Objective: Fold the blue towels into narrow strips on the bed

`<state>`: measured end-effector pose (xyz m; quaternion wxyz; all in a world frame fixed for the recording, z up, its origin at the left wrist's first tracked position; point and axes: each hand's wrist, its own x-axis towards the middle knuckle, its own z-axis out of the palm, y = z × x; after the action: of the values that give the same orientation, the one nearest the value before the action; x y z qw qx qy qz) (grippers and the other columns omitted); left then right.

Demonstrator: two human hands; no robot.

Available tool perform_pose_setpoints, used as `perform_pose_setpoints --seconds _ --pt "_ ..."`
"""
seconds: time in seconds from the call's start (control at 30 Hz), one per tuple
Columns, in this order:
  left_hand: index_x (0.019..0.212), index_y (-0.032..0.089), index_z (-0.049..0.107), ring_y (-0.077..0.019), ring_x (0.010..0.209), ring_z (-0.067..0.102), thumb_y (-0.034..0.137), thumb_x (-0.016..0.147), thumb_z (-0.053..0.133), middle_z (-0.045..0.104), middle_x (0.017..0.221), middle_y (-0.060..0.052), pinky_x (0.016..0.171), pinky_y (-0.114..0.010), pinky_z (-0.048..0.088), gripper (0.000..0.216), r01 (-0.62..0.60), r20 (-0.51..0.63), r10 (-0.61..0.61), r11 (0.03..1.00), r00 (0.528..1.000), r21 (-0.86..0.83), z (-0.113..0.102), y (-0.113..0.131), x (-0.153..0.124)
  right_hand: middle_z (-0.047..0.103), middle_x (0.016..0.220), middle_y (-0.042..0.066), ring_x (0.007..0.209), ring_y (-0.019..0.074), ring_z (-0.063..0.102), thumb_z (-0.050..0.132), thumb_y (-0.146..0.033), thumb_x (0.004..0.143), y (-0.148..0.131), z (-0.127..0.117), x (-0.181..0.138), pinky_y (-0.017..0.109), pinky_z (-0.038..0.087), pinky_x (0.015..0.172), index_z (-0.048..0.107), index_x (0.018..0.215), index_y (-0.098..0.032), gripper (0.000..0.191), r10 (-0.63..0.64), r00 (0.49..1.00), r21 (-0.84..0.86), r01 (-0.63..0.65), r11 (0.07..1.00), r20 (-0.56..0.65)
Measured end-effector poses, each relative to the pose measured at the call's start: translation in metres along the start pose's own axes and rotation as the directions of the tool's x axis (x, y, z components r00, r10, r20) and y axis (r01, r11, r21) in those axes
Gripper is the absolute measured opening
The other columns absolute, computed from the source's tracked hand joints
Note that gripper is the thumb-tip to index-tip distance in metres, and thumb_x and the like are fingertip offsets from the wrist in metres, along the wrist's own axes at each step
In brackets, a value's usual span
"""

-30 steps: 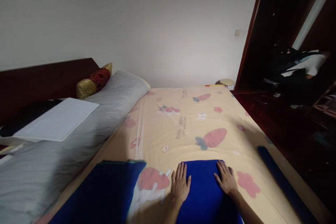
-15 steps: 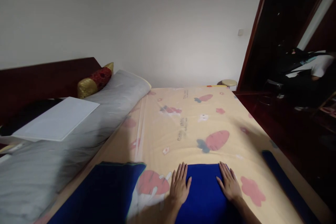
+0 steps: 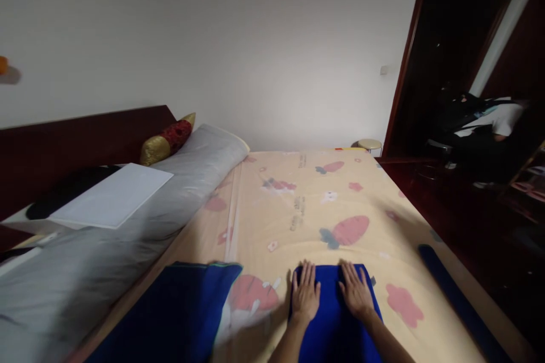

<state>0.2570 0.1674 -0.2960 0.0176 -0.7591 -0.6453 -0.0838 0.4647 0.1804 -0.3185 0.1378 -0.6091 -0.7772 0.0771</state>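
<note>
A folded blue cloth (image 3: 336,323) lies on the bed near me, on a yellow sheet (image 3: 306,210) printed with pink carrots. My left hand (image 3: 305,294) rests flat on the cloth's left part, fingers stretched out. My right hand (image 3: 356,290) lies flat on its right part, fingers also spread. The two hands are close together, both pressing down on the blue fabric and holding nothing.
A second dark blue cloth (image 3: 170,312) lies to the left. A grey rolled quilt (image 3: 128,227) with a white board (image 3: 113,201) runs along the dark headboard (image 3: 76,147), beside a red-gold bolster (image 3: 168,139). A blue strip (image 3: 460,300) edges the bed's right side. Dark wardrobe (image 3: 451,68) stands at right.
Both hands have moved inward, closer together on the blue cloth, which now looks narrower. The view has shifted slightly.
</note>
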Motion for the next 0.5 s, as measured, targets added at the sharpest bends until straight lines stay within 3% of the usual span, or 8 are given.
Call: perform_pose_setpoints --seconds 0.07,0.17,0.33,0.5 --pt "0.149 0.027 0.003 -0.0195 0.146 0.025 0.029 0.095 0.024 0.023 0.159 0.001 0.118 -0.051 0.029 0.058 -0.110 0.006 0.111 0.993 0.994 -0.037 0.005 0.017 0.001 0.030 0.155 0.001 0.145 0.0204 0.027 0.023 -0.043 0.096 -0.023 0.003 0.002 0.047 0.026 0.118 0.028 0.147 -0.025 0.054 -0.084 0.996 0.021 0.084 0.996 0.023" --pt "0.149 0.028 0.004 -0.0190 0.145 0.027 0.027 0.095 0.024 0.025 0.158 0.001 0.117 -0.049 0.033 0.058 -0.149 0.050 0.152 0.987 0.987 -0.068 0.012 0.026 0.000 0.031 0.154 -0.001 0.143 0.0184 0.030 0.024 -0.042 0.097 -0.035 0.006 0.003 0.042 0.031 0.116 0.029 0.146 -0.029 0.051 -0.155 0.986 0.042 0.152 0.987 0.063" --pt "0.149 0.033 0.001 -0.0216 0.146 0.027 0.032 0.095 0.029 0.024 0.159 0.001 0.117 -0.053 0.031 0.061 -0.154 -0.004 0.155 0.980 0.988 -0.128 0.013 0.014 -0.007 0.019 0.158 0.000 0.147 0.0251 0.021 0.028 -0.053 0.095 -0.011 0.004 -0.006 0.056 0.024 0.117 0.014 0.149 -0.037 0.059 -0.128 0.991 0.036 0.126 0.991 0.032" --pt "0.149 0.032 -0.001 -0.0214 0.147 0.024 0.033 0.096 0.029 0.022 0.160 0.000 0.118 -0.052 0.029 0.061 -0.152 0.004 0.153 0.981 0.988 -0.121 0.008 0.017 -0.010 0.017 0.159 0.000 0.147 0.0258 0.020 0.029 -0.057 0.093 -0.006 0.005 -0.012 0.058 0.025 0.116 0.008 0.149 -0.037 0.062 -0.108 0.994 0.031 0.107 0.994 0.024"
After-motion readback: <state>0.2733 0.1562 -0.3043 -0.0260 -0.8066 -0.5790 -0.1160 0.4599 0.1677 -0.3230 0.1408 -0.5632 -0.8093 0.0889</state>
